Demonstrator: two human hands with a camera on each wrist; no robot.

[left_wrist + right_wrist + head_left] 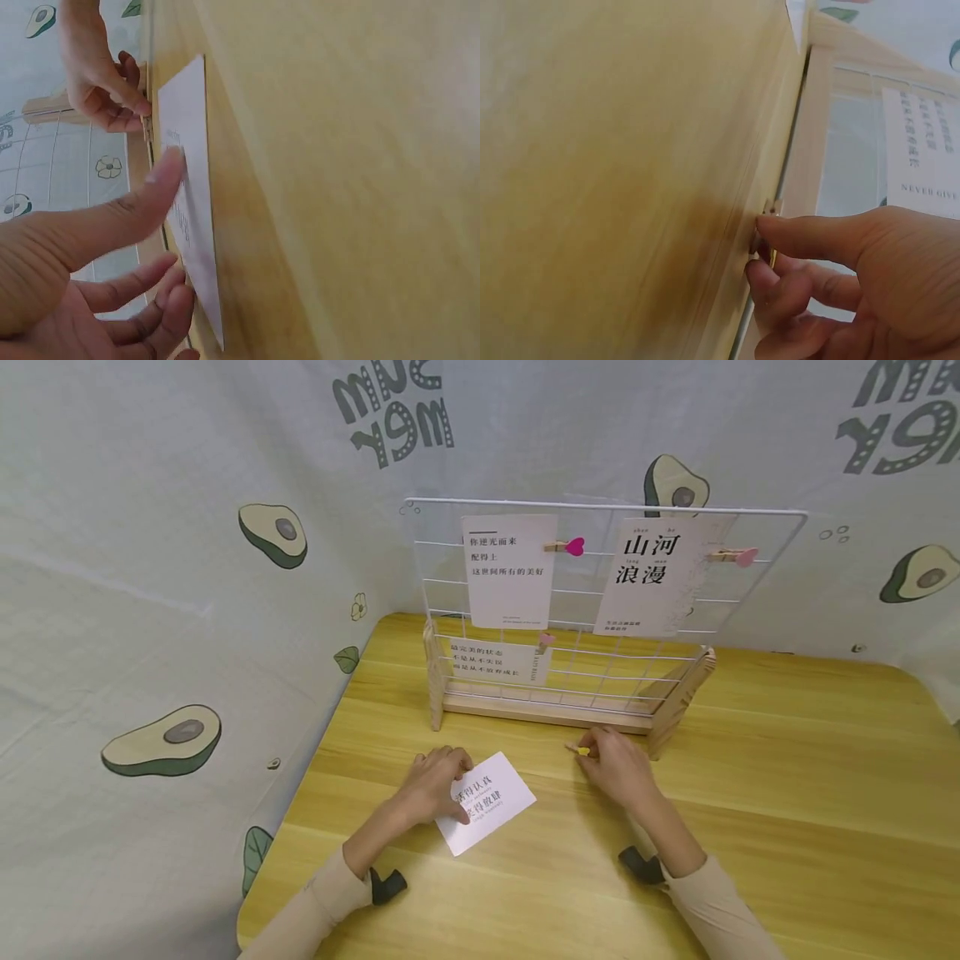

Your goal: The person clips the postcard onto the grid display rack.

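Note:
A white card (506, 785) with printed characters lies on the table. Over its left part is my left hand (435, 783), thumb and fingers spread apart; in the left wrist view the thumb (142, 206) hangs above the card (196, 127) and the fingers curve loosely by its edge. Whether they touch the card I cannot tell. My right hand (617, 766) pinches a small wooden clothespin (573, 748) with a yellow decoration, just in front of the rack. In the right wrist view thumb and forefinger meet on the clothespin (774, 206), partly hiding it.
A white wire grid rack (600, 508) on a wooden base (547, 712) stands behind the hands. Clothespins with pink hearts hold a tall card (510, 597), another card (637, 602) and a low wide card (487, 662) on it. A patterned cloth (187, 568) hangs behind the table (825, 760).

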